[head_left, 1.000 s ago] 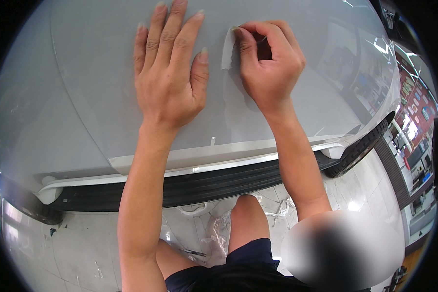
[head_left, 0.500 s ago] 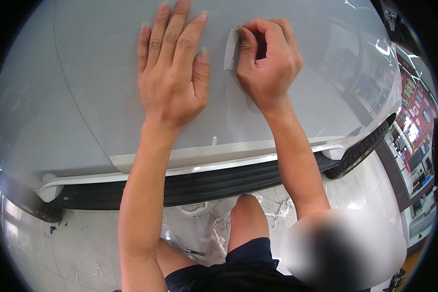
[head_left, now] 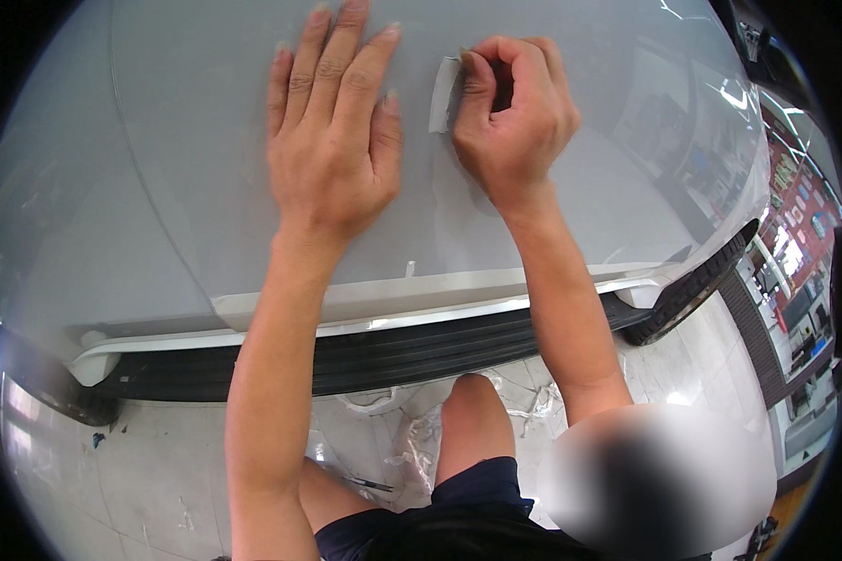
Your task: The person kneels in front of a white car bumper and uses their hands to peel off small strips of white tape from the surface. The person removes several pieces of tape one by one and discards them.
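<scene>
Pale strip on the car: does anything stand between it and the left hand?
Nothing visible does: only bare grey car panel shows between the left hand, laid flat, and the pale strip, whose upper end the right hand pinches.

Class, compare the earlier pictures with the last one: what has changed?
Very little: the left hand and the panel seam both sit slightly further right in the picture, so the view probably shifted. Nothing was taken hold of or let go. The left hand stays flat on the grey panel; the right hand stays pinched at the pale strip's top.
</scene>
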A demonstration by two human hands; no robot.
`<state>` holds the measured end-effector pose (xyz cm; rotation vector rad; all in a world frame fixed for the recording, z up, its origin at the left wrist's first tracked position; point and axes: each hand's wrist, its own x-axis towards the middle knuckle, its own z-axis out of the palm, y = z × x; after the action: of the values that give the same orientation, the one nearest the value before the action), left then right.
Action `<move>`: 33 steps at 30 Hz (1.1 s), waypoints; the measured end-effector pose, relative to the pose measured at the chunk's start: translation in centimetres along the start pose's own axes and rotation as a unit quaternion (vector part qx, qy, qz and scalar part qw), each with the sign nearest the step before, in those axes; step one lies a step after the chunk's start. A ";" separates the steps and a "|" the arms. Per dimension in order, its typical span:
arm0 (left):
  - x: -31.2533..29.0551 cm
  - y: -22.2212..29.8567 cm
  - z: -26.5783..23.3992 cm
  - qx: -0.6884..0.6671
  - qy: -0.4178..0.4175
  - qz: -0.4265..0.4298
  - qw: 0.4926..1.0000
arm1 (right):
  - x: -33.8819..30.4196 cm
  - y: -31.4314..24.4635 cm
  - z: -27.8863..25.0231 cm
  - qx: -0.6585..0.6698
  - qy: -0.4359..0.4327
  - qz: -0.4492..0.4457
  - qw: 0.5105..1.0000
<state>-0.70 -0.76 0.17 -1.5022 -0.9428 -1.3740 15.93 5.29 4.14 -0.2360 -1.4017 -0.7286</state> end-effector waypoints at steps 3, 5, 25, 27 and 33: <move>0.0 0.0 0.0 -0.003 -0.003 -0.004 1.000 | -0.1 0.1 0.1 0.006 0.008 0.007 1.000; -0.1 0.1 0.0 -0.003 -0.007 -0.007 1.000 | -0.2 0.1 0.1 0.007 0.010 0.011 1.000; 6.4 1.9 -1.2 -0.056 -0.047 0.078 0.994 | -0.6 0.1 0.4 0.041 0.037 0.015 0.998; 6.8 1.9 -1.1 -0.053 -0.072 0.070 0.994 | -0.7 0.2 0.5 0.042 0.039 0.018 0.998; 7.7 2.0 -1.2 -0.030 -0.074 0.090 0.993 | -0.7 0.1 0.4 0.045 0.041 0.033 0.998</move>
<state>1.55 -2.77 7.60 -1.7096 -0.8393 -1.1827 15.62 5.80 3.63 -0.1790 -1.3384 -0.6131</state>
